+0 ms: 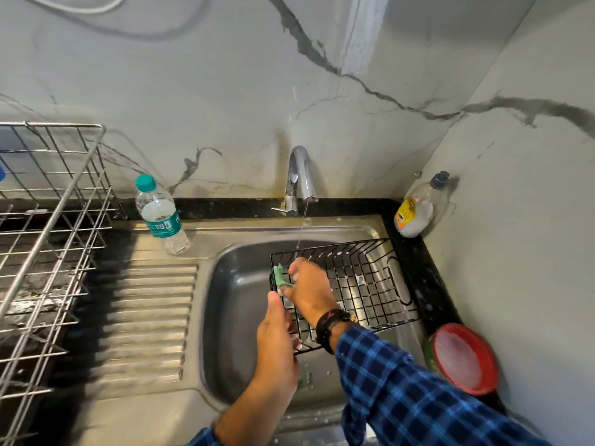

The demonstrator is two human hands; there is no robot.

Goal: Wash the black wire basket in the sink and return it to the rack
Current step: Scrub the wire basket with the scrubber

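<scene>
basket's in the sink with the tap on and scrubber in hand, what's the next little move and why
Probably drag the green scrubber in the right hand along the black wire basket toward its far wires: the left hand steadies the near edge, and only the left end is being scrubbed.

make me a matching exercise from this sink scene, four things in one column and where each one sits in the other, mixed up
Things:
1. clear plastic water bottle with teal cap
2. black wire basket
3. round red-lidded tub
4. green scrub pad

Places:
A. in the right hand, against the basket's left end
B. on the counter right of the sink, near edge
C. over the sink bowl, steadied by the left hand
D. on the steel ledge left of the chrome tap

Pairs: 1-D, 2-C, 3-B, 4-A
</scene>
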